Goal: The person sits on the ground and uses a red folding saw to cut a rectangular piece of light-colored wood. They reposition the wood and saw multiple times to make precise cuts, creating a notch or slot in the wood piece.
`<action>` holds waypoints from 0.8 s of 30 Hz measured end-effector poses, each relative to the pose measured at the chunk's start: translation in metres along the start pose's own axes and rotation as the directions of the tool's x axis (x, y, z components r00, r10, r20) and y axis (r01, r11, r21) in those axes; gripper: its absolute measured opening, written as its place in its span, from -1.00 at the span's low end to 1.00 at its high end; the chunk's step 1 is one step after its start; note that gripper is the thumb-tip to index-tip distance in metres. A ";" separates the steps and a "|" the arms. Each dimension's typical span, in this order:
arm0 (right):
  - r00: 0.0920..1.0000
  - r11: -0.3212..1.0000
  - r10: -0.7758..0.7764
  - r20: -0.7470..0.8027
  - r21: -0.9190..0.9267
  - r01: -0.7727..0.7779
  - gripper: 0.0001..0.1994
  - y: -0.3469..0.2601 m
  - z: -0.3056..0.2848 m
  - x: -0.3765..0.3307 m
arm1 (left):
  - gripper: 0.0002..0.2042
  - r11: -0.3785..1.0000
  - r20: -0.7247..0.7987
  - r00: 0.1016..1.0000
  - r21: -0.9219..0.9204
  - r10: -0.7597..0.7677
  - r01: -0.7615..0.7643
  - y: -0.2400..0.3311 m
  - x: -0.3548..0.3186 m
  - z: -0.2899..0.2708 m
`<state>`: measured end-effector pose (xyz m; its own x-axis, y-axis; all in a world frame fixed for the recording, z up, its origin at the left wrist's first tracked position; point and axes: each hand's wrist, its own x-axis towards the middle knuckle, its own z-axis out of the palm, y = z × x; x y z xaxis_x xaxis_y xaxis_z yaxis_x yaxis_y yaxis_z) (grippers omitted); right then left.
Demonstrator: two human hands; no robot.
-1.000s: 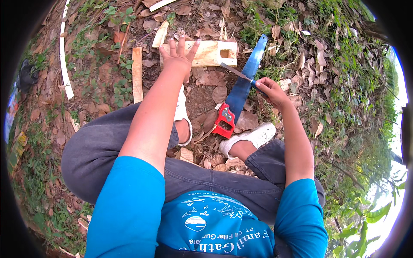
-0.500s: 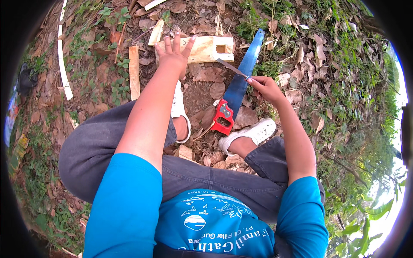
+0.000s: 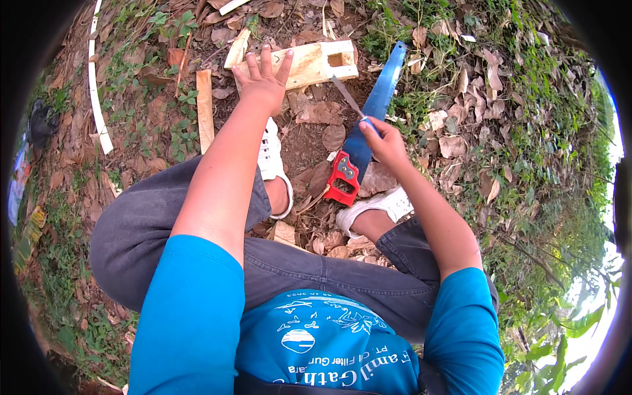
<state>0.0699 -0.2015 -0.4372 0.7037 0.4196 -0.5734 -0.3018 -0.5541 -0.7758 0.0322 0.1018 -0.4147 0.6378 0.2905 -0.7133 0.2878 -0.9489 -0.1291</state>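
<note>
My left hand (image 3: 263, 86) lies with its fingers spread on the left part of a pale wooden block (image 3: 307, 64), pressing it from above. A squarish notch (image 3: 338, 60) is cut into the block's right end. In my right hand (image 3: 385, 140) is a chisel (image 3: 348, 96) with a narrow grey blade; most of its handle is hidden by the fingers. The blade's tip is at the block's near edge, just below the notch. Under the chisel and my right hand, a handsaw (image 3: 383, 85) with a blue blade and red handle (image 3: 343, 179) lies on the ground.
Wooden offcuts (image 3: 205, 108) lie left of the block, with another piece (image 3: 237, 49) touching or close to its left end. A long pale strip (image 3: 97, 99) stretches along the far left. My white shoes (image 3: 273, 158) flank the saw handle. Dry leaves and green plants cover the ground.
My right hand has moved left, and the chisel has turned steeper, its tip staying near the notch. The block has tilted slightly, its right end farther away. My left hand remains on it.
</note>
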 end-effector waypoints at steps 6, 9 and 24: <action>0.987 0.983 0.000 0.158 -0.183 0.029 -0.53 -0.032 -0.043 0.032 | 0.15 0.995 -0.063 0.998 -0.096 0.014 -0.020 -0.001 0.001 0.003; 0.993 0.987 -0.065 0.102 -0.138 0.079 -0.57 0.011 -0.015 0.031 | 0.06 0.995 -0.066 0.998 -0.090 0.024 -0.030 -0.001 -0.001 0.002; 0.944 0.937 -0.283 -0.170 -0.259 0.234 -0.61 0.006 0.059 0.004 | 0.03 0.989 -0.158 0.986 -0.131 0.051 -0.072 -0.006 -0.002 0.007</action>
<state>0.0334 -0.1612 -0.4601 0.8591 0.4303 -0.2772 0.0482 -0.6071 -0.7932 0.0245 0.1057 -0.4173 0.7568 0.2573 -0.6008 0.3318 -0.9433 0.0139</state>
